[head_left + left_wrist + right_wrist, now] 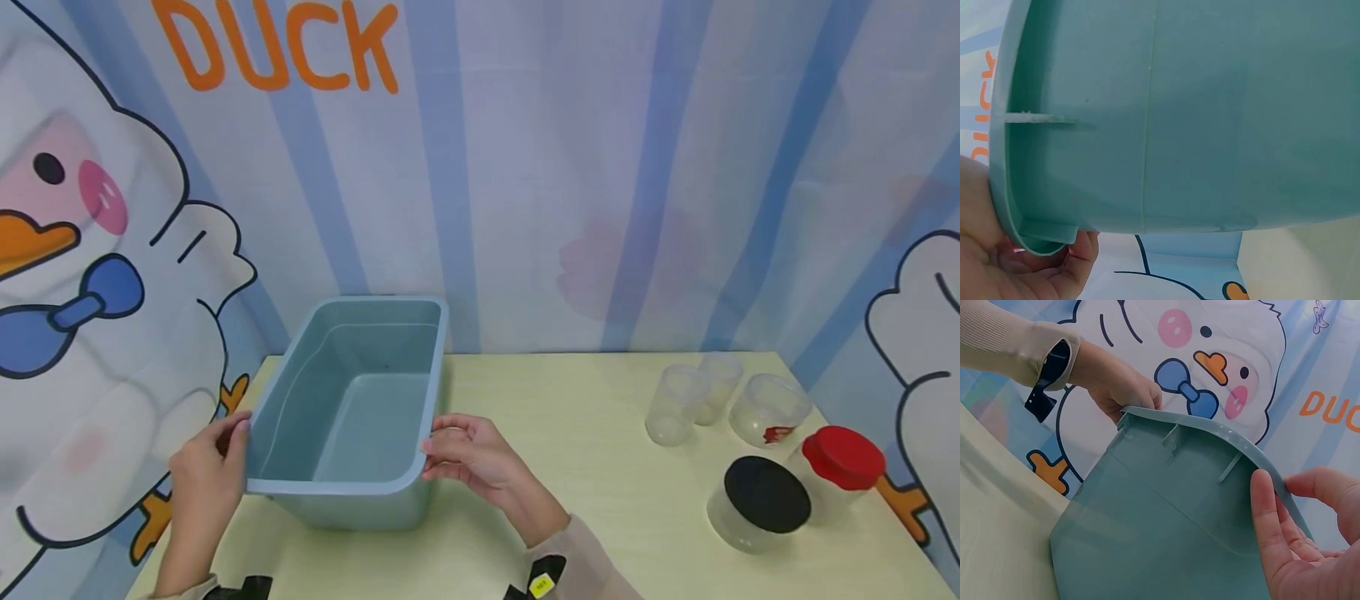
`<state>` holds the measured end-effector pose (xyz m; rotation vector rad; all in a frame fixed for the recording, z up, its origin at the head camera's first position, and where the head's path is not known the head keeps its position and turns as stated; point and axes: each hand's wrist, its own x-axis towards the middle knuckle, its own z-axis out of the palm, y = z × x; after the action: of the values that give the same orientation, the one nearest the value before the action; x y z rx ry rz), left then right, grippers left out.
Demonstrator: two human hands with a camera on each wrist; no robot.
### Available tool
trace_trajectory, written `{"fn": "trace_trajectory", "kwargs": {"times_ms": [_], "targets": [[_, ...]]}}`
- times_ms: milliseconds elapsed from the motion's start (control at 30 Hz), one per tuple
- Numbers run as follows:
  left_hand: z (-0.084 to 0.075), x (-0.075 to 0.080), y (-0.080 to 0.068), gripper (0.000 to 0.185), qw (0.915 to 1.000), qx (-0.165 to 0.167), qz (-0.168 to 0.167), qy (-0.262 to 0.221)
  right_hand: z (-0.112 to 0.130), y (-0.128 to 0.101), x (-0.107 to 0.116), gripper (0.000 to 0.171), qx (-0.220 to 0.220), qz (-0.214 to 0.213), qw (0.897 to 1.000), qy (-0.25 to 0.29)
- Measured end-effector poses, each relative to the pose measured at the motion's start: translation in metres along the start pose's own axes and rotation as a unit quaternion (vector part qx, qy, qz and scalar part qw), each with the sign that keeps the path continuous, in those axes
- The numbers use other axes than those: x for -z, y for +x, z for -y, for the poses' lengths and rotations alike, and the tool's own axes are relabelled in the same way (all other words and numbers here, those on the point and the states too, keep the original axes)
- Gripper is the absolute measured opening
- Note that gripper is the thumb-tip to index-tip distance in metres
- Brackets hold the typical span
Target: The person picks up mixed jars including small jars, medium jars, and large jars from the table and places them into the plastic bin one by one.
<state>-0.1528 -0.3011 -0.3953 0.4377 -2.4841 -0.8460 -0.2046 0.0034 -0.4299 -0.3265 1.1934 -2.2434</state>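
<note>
A blue-green plastic bin (337, 507) with a wide rolled rim stands at the left part of the table, its inside bare. My left hand (210, 467) pinches the rim at the near left corner, thumb on top and fingers curled beneath. On the right side, near the front corner, my right hand (476, 458) grips the rim between thumb and fingers. The left wrist view shows the bin's outer wall (1197, 125) with the left hand (1022, 262) around the lip. In the right wrist view both hands hold the rim, the right hand (1310, 531) close by.
At the table's right stand two clear cups (672, 408), a clear jar (768, 410) with a red mark, a jar with a black lid (767, 494) and one with a red lid (843, 457). A duck-printed curtain (525, 167) hangs behind the table (570, 467).
</note>
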Motion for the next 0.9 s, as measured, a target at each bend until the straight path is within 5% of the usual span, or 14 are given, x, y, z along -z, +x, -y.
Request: {"fn": "trace_trajectory", "kwargs": {"times_ms": [900], "targets": [[-0.005,-0.0019,-0.0038,0.029,0.9998,-0.009,0.012,-0.011,0.0021,-0.0088,0.006,0.016,0.01,0.0,1.0,-0.011]]}}
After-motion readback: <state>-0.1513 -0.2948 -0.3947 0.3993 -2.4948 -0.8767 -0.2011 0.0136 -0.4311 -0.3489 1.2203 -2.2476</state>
